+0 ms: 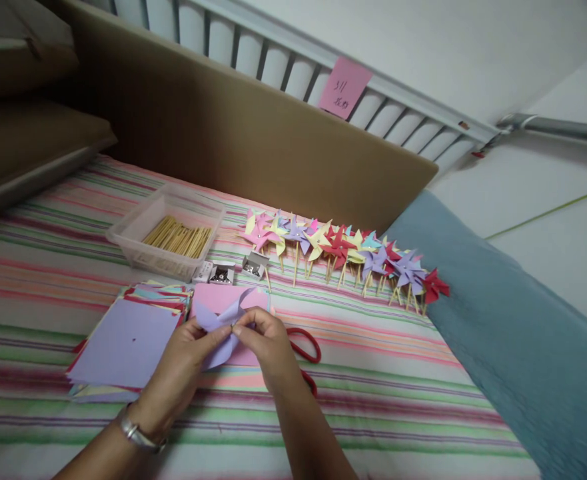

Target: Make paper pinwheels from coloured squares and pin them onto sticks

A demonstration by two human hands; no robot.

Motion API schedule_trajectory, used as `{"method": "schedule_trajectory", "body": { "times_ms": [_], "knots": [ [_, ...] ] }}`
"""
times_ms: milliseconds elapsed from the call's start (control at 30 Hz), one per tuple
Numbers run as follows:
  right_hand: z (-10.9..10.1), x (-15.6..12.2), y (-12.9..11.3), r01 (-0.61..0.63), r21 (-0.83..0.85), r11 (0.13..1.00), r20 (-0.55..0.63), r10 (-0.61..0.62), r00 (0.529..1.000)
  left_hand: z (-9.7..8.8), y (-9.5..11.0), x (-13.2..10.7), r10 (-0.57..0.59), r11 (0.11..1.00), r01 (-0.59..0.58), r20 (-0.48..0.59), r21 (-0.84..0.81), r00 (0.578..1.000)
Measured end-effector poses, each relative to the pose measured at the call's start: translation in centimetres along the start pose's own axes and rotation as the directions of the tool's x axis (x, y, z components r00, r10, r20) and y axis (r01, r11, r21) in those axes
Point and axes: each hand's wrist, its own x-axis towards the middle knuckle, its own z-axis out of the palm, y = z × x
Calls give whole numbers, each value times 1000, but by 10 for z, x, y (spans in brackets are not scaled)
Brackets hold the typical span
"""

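Above the pink paper (pixel 216 297), the left hand (pixel 186 348) and right hand (pixel 269 339) pinch the curled purple paper (pixel 213 320) between closed fingertips, and it (probably featherlight, springy and quick to crease) seems best held at its gathered middle, not by the loose flaps.

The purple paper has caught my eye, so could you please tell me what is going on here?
A person's left hand and right hand pinch a curled piece of purple paper between them, above a pink sheet on the striped cloth. A stack of coloured paper lies to the left, and red-handled scissors show partly beside the right wrist. Farther off are a plastic tub of sticks, small boxes and a long cluster of pinwheels.
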Motion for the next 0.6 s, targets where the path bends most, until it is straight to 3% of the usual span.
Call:
{"method": "schedule_trajectory", "body": {
  "times_ms": [400, 600],
  "knots": [
    [1, 0, -6, 23, -38, 999, 2, -23, 1000, 1, -2, -1, -3, 1000, 3, -39, -7, 999],
    [1, 0, -7, 26, -56, 998, -3, -26, 1000, 1, -2, -1, -71, 997, 69, -77, -32, 995]
  ]
}}
